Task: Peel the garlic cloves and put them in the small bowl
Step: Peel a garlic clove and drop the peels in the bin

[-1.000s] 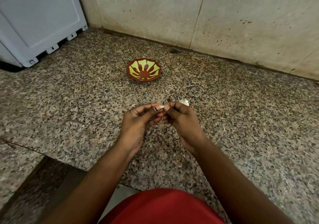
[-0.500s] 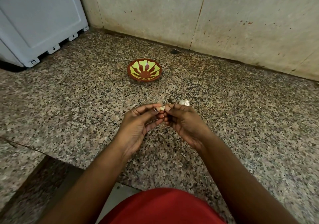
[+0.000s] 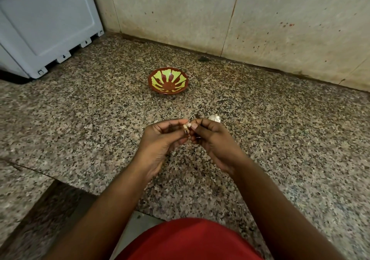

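Pale garlic clove (image 3: pixel 187 127) sits mid-frame, pinched btwn thumb & fingertips of left hand (image 3: pixel 162 145) & right hand (image 3: pixel 214 141), both curled tight on it. Clove small, whitish, mostly hidden. More garlic (image 3: pixel 214 118) lies on granite counter (image 3: pixel 80 119) just behind right hand. Red-yellow bowl (image 3: pixel 168 80) above centre, well apart.

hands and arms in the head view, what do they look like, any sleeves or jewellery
Both forearms are bare to the frame edge, no sleeves, watch or bracelets visible. The left hand and right hand wear no gloves; no rings show. One left thumbnail carries dark polish.
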